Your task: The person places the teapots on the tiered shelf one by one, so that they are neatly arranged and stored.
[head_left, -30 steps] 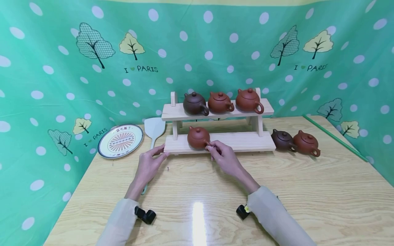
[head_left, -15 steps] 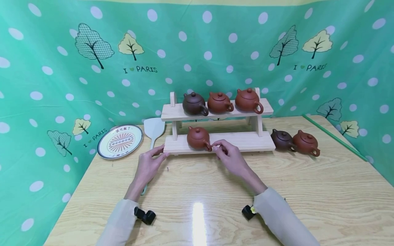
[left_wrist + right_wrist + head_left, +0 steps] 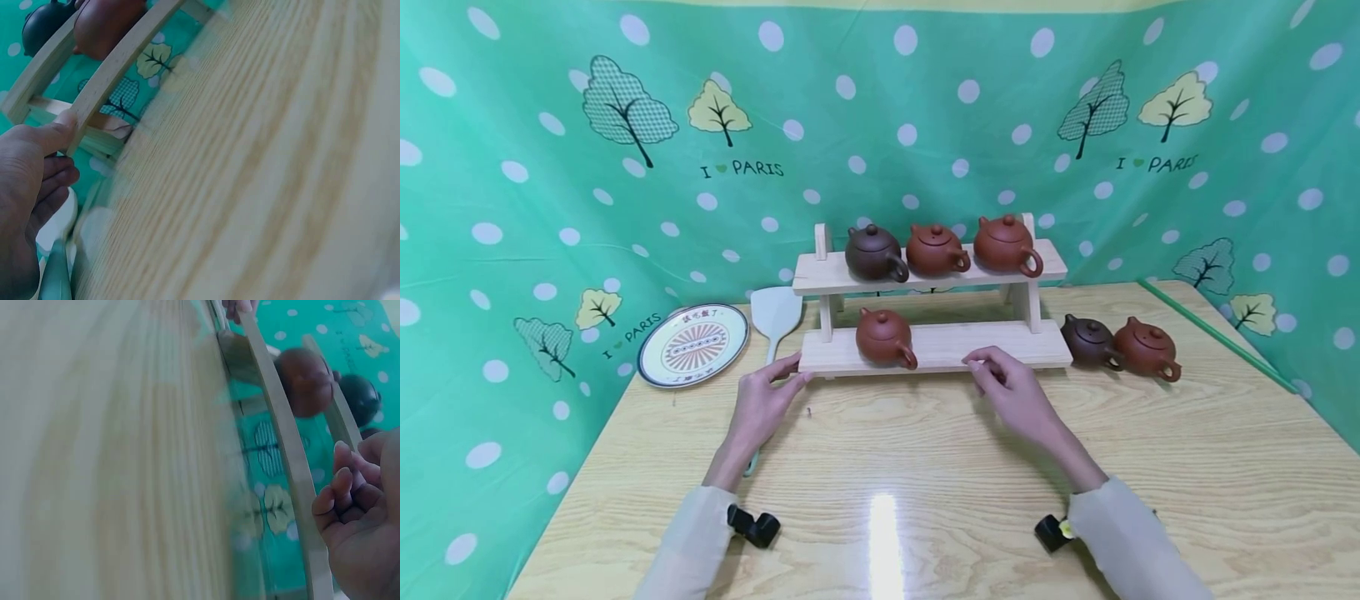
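Between the two grips, upright on the lower shelf (image 3: 955,343) of a wooden stand (image 3: 1033,307): one red-brown teapot (image 3: 882,337), handle toward the right grip (image 3: 1011,392) but apart from it. At the near left corner of that shelf, left grip (image 3: 763,400) clamped on the wood. To the right of the teapot, right grip with fingers loosely bent, carrying nothing; contact with the shelf's front edge impossible to tell.

Behind both grips, on the upper shelf (image 3: 955,282): three more teapots (image 3: 932,252). Beyond the right grip, on the surface (image 3: 880,442) beside the stand: a dark teapot (image 3: 1086,343) and a reddish teapot (image 3: 1142,350), close together.

Judged from this layout: stocking the stand with teapots, apparently partway through, right grip free for another. Next, probably, to call for a reach rightward, a pinch on the dark teapot's handle and a lift clear of its neighbour, left grip steadying the stand.

Only in the left wrist view: thumb flat against the board's end, fingers curled below. Only in the right wrist view: bare palm side of the right grip. Only in the head view: both teapots on the surface.
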The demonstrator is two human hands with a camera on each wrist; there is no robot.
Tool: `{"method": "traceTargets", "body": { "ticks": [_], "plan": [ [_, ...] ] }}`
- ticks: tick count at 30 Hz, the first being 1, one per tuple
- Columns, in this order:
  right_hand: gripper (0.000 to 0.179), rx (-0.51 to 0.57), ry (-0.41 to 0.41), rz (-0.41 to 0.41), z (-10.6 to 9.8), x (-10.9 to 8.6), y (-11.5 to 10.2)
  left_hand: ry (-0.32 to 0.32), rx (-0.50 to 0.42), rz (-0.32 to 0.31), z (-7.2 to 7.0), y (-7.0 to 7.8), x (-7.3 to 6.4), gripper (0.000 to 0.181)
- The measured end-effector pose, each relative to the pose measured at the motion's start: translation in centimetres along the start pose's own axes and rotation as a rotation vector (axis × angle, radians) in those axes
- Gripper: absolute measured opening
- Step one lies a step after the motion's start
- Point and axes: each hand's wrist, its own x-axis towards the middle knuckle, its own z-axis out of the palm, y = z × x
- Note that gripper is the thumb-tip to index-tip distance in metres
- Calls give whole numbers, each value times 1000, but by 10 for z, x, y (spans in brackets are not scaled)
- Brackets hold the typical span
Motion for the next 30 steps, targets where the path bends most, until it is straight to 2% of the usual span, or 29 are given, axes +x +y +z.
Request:
{"method": "traceTargets", "body": {
  "ticks": [13, 21, 30],
  "plan": [
    [24, -98, 81, 49, -48, -24, 15, 5, 6, 1, 1, -1, 0, 42],
    [26, -206, 154, 61, -77, -36, 26, -3, -11, 10, 2, -1, 1, 40],
    [34, -237, 223, 114, -116, -49, 45, -11, -6, -12, 1, -1, 1, 41]
  ]
}}
